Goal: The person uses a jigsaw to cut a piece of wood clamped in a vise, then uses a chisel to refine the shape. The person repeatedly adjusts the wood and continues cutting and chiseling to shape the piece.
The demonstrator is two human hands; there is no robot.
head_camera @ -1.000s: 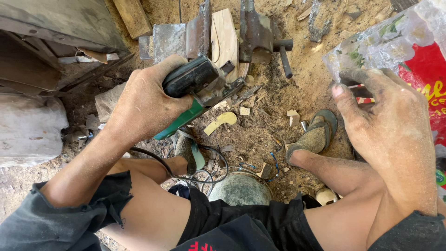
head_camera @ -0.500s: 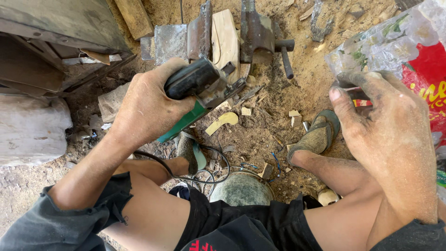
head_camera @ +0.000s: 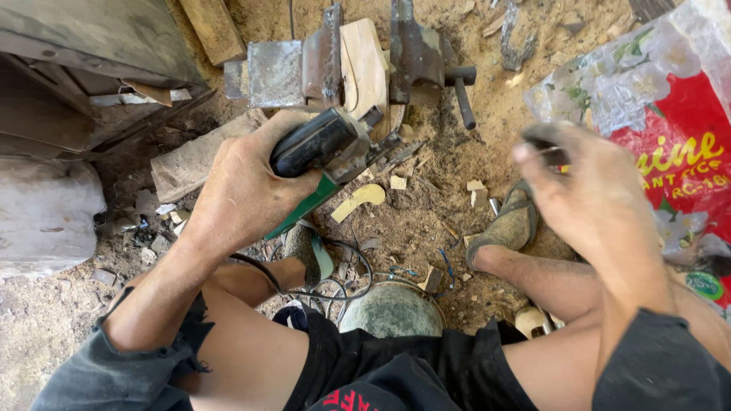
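Observation:
My left hand (head_camera: 232, 194) grips a black and green corded power saw (head_camera: 320, 148), its nose pointing at the base of a rusty metal vise (head_camera: 304, 68) on the dirt ground. The vise jaws clamp a pale, flat piece of wood (head_camera: 364, 65) standing upright. My right hand (head_camera: 586, 198) is raised at the right and blurred by motion. Its fingertips pinch a small thin stick (head_camera: 554, 152) near a plastic bag (head_camera: 670, 129). I sit on the ground with bare knees on either side.
A curved pale wood offcut (head_camera: 358, 202) and small chips lie below the vise. The saw's black cord (head_camera: 335, 281) coils between my sandalled feet (head_camera: 514, 221), by a round grey object (head_camera: 390, 310). A stone block (head_camera: 46, 213) lies at the left and a plank (head_camera: 213, 27) at the back.
My right hand has drawn back from the plastic bag toward the left, with the thin stick between its fingers. The left hand and saw have barely moved.

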